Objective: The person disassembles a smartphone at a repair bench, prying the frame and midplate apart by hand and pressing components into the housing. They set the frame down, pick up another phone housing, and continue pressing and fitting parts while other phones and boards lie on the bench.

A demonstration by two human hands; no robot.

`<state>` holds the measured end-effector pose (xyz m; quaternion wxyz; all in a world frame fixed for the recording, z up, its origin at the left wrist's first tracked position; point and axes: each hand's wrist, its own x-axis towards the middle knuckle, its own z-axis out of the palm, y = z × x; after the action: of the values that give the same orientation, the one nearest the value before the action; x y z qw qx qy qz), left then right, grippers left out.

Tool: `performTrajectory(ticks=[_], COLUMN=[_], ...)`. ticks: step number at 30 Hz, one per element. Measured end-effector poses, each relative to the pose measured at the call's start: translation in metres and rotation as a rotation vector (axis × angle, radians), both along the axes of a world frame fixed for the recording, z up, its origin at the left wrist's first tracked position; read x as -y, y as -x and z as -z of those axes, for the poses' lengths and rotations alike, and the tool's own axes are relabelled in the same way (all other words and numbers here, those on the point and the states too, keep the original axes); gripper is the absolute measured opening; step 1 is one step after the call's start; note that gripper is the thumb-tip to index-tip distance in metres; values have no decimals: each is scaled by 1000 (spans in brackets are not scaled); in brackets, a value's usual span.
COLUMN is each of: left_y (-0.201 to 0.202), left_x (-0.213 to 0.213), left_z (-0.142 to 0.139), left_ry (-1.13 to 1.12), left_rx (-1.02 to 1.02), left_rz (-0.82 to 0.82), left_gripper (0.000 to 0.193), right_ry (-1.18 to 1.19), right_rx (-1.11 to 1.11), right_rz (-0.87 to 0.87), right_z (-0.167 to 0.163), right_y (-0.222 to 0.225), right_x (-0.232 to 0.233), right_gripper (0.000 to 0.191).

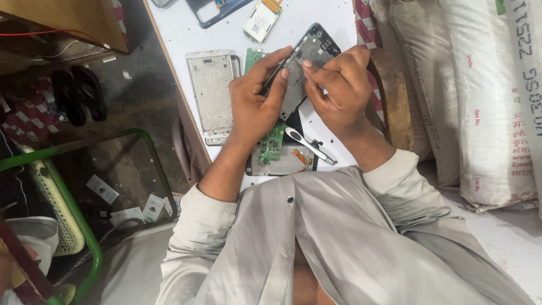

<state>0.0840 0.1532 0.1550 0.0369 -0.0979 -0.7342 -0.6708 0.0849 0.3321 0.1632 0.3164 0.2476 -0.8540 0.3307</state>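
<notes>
Your left hand (255,107) grips the dark phone frame (314,49) by its near edge, fingers clamped around it. Its long axis runs away from you, up and to the right over the white table (175,28). Your right hand (339,90) sits just right of the frame, fingertips pinched together on its face; what they pinch is too small to tell. Counted: one white phone frame (212,93) left of your hands, two green circuit boards (272,144) (253,56), one white-handled tool (307,145).

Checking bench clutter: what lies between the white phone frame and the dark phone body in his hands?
The left hand and a green circuit board, in the head view.
</notes>
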Motion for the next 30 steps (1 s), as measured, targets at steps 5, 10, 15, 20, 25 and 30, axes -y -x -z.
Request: performTrajectory(ticks=[5,10,15,20,25,30], left_y=[2,2,2,-5,-5,-7], left_x=[0,1,0,4,4,3], left_z=[2,3,4,3,3,4], left_ry=[3,19,7,42,87,58], left_rx=[-22,-29,-51,-39,-24,-62], left_rz=[11,15,12,5,-11,-7], left_gripper=[29,29,28,29,29,28], right_ry=[-16,-10,-2,-21,-41,-7], right_rx=[-20,-17,-35,-43,-69,-34], right_rz=[-13,-17,3,8,4,61], right_z=[-1,-2,-2,0,3,6], right_y=[0,1,1,-6,-6,-8], right_x=[0,1,3,7,6,5], right_gripper=[27,23,25,25,22,24])
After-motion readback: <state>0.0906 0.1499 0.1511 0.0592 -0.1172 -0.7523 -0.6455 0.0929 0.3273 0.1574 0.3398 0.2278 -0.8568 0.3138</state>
